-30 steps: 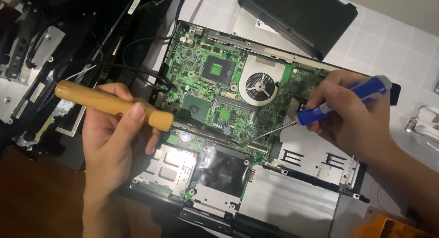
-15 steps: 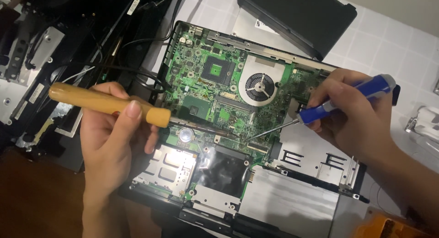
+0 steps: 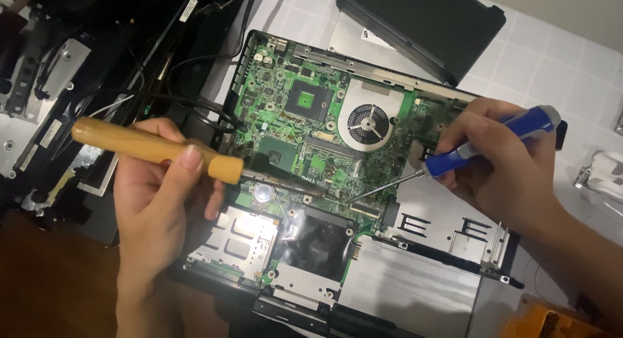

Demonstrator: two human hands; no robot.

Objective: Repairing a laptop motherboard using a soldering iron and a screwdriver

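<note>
Two hands work over one opened laptop base [image 3: 415, 292] with a single green circuit board [image 3: 311, 127] and one round fan [image 3: 368, 122]. The left hand [image 3: 159, 201] is wrapped around one wooden-handled soldering iron [image 3: 156, 148], its dark shaft reaching right across the board's lower edge. The right hand [image 3: 503, 162] pinches one blue-handled screwdriver [image 3: 496, 142], its thin shaft slanting down-left to meet the iron's tip near the board's middle. Exactly what the two tips touch is too small to make out. A dark flat case [image 3: 422, 23] on the white tiled table [image 3: 558, 72] is cut off at the top.
</note>
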